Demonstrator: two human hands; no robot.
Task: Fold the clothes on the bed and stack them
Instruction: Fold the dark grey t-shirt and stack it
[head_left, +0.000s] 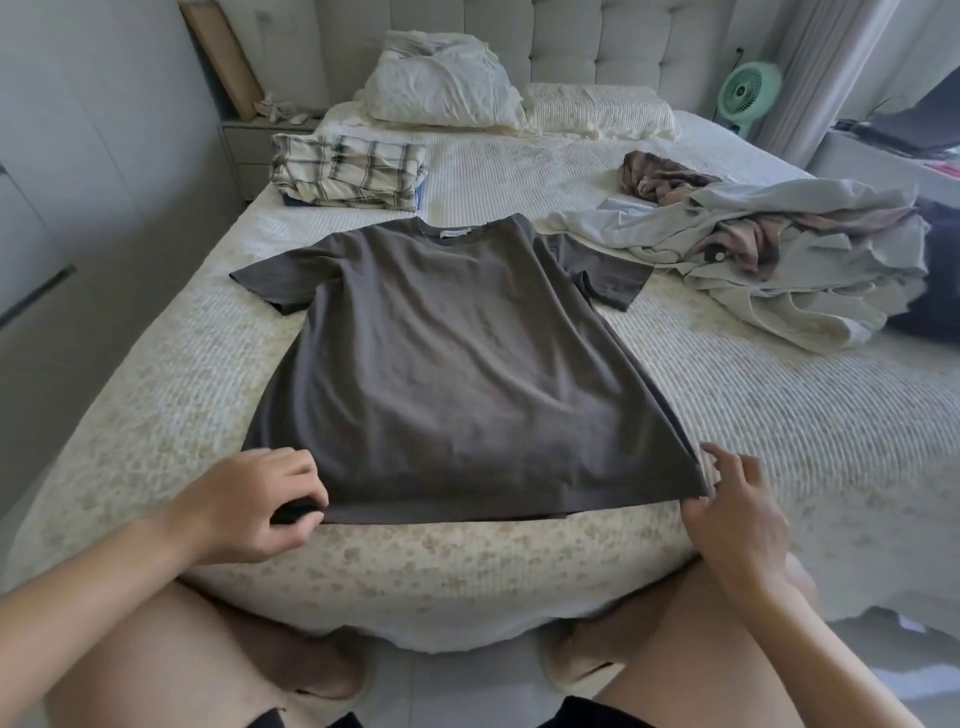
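While we stood at the foot of the bed (156, 374), our hands held the hem corners of a grey T-shirt (447, 353) spread flat.

Our left hand (249, 506) curled its fingers round the near-left hem corner; our right hand (737, 512) pinched the near-right corner, its other fingers loosely spread. We saw the shirt lying lengthwise, collar toward the headboard (597, 41), hem at the near edge, sleeves out sideways. Beyond it lay a folded plaid stack (348, 174) at left, a rumpled pile of clothes (769, 249) at right, pillows (447, 88) and a green fan (745, 91).
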